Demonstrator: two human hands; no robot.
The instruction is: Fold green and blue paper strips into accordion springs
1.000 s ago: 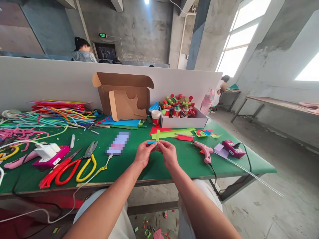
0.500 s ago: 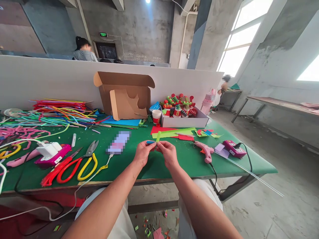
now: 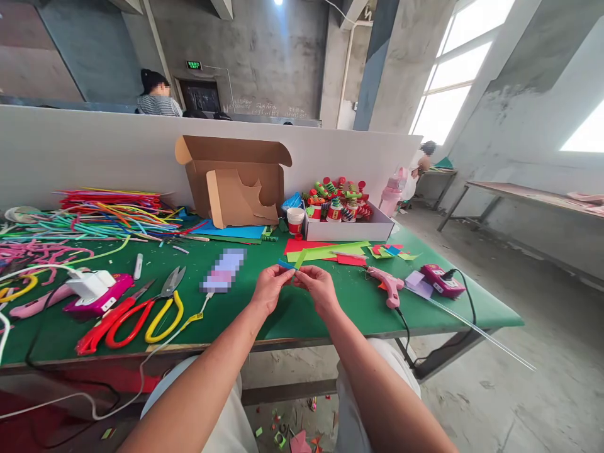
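Both hands meet over the front of the green table point(image 3: 226, 321). My left hand point(image 3: 270, 287) pinches a blue paper strip point(image 3: 285, 264), whose end sticks out up and to the left. In the fingertips of my right hand point(image 3: 317, 286) is a light green paper strip point(image 3: 301, 258), pointing up and a little right. The two strips cross or touch between my fingertips; their lower ends are hidden by the fingers. Behind the hands lie a red paper sheet point(image 3: 309, 246) and a long light green paper piece point(image 3: 346, 250).
A pink glue gun point(image 3: 387, 284) and a power strip point(image 3: 442, 281) are at right. Scissors point(image 3: 163, 308), pliers point(image 3: 111, 321) and a phone point(image 3: 224, 270) lie left. Behind stand a white box point(image 3: 349, 231) of paper figures, paper cups point(image 3: 296, 220), cardboard point(image 3: 236, 182) and pipe cleaners point(image 3: 108, 214).
The blue strip now slants up to the left and shows more of its length. The green strip leans further right. My hands stay in nearly the same place.
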